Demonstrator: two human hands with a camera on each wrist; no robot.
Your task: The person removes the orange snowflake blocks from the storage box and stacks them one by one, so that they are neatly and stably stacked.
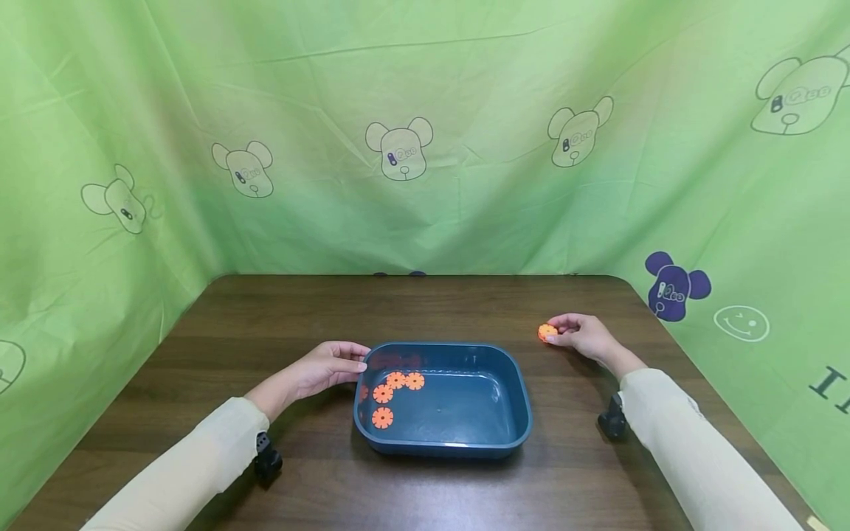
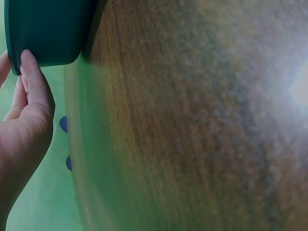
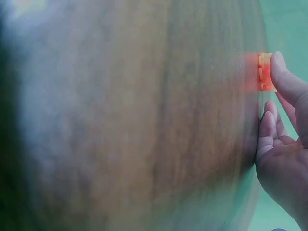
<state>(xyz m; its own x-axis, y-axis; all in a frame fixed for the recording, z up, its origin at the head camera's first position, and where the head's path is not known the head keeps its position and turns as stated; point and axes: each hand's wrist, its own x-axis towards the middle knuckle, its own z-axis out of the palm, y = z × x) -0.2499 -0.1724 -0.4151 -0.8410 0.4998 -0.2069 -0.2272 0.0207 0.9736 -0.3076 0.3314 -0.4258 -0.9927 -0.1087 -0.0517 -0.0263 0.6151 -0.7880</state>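
Observation:
A dark blue plastic basin (image 1: 438,445) stands on the table, several orange notched discs (image 1: 382,417) lying flat in its left part. At its back left corner my left hand (image 1: 330,366) pinches the rim between thumb and fingers. The left wrist view has the fingers (image 2: 36,86) against the basin's wall (image 2: 48,33). Off to the basin's right, my right hand (image 1: 584,338) pinches an orange notched disc (image 1: 547,332) between thumb and fingertips, close to the tabletop. From the side in the right wrist view, the orange piece (image 3: 265,72) looks thick; whether it is several discs together I cannot tell.
The brown wooden table (image 1: 319,479) has rounded far corners. A green curtain (image 1: 478,206) with bear-head prints hangs behind it and along both sides. Each wrist carries a small black camera (image 1: 268,461).

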